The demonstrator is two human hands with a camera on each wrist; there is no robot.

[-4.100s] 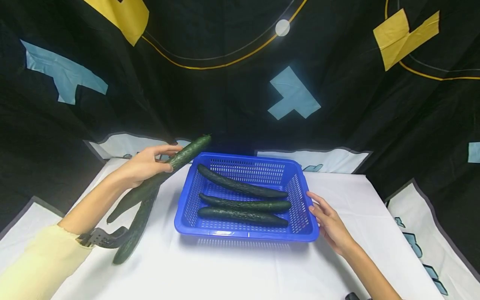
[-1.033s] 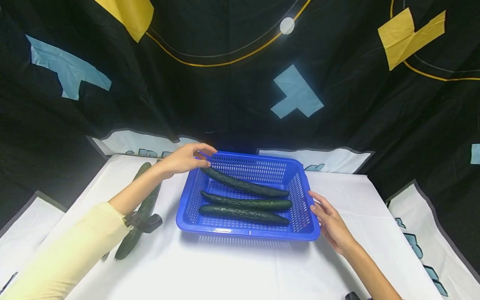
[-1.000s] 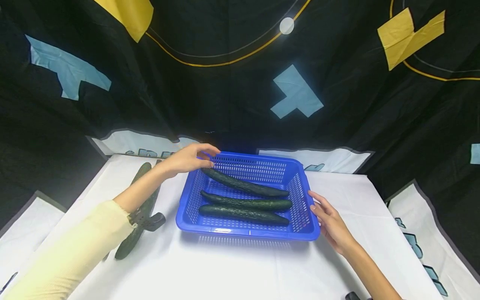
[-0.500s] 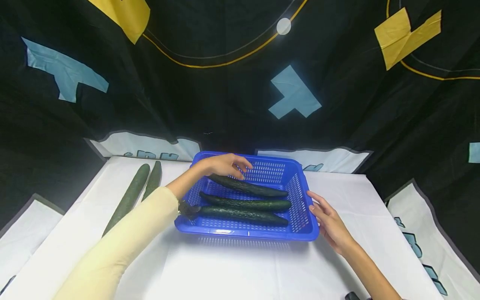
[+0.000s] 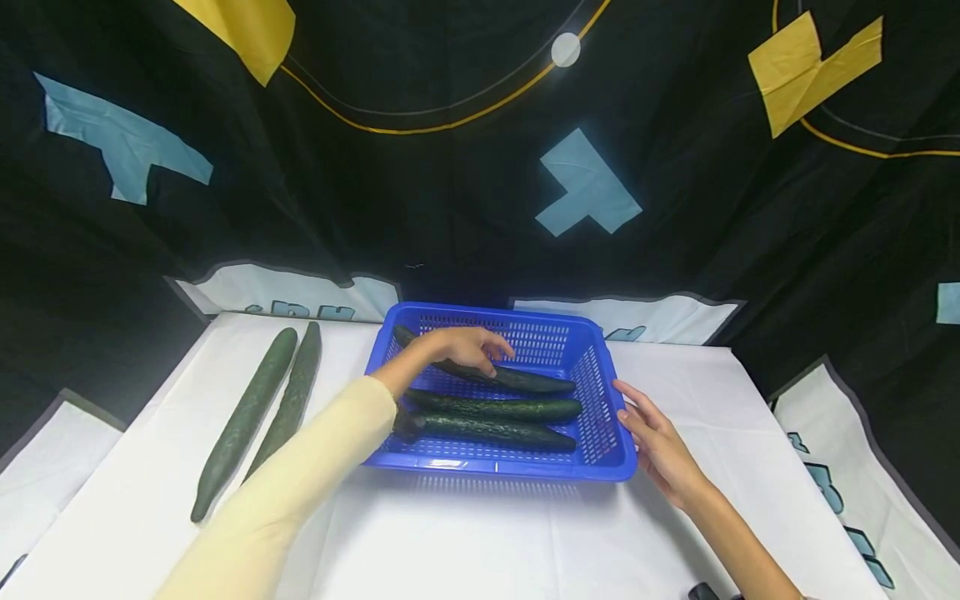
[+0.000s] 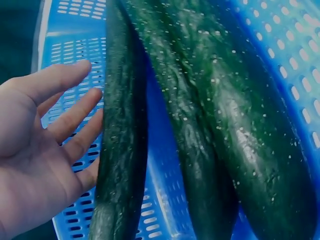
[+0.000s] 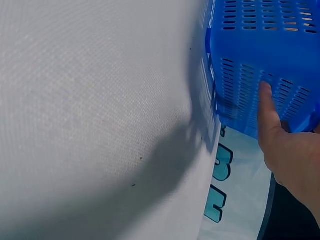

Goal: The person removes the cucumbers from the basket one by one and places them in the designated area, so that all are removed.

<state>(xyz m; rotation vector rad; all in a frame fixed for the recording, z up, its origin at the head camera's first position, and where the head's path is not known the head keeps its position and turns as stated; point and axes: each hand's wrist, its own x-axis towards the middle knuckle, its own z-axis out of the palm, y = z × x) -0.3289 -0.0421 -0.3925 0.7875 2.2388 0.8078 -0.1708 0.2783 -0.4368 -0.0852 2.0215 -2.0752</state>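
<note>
A blue plastic basket (image 5: pixel 450 467) with slotted walls holds three long cucumbers: a back one (image 5: pixel 536 382), a middle one (image 5: pixel 517 408) and a front one (image 5: pixel 487 427). My left hand (image 5: pixel 465 346) is inside the basket over the back cucumber. In the left wrist view its loosely bent fingers (image 6: pixel 75 122) lie alongside that cucumber, not wrapped round it; whether they touch it I cannot tell. My right hand (image 5: pixel 663 446) holds the basket's right rim, and in the right wrist view one finger (image 7: pixel 267 107) lies against the outer wall.
Two more cucumbers lie side by side on the white tablecloth (image 5: pixel 465 542) left of the basket: an outer one (image 5: pixel 243 421) and an inner one (image 5: pixel 296 392), partly behind my left sleeve (image 5: pixel 300 483). A dark curtain (image 5: pixel 450 208) hangs behind the table.
My left hand held a cucumber at the left; that cucumber now lies on the cloth. The hand has since moved right, into the basket over the back cucumber. My right hand has stayed put.
</note>
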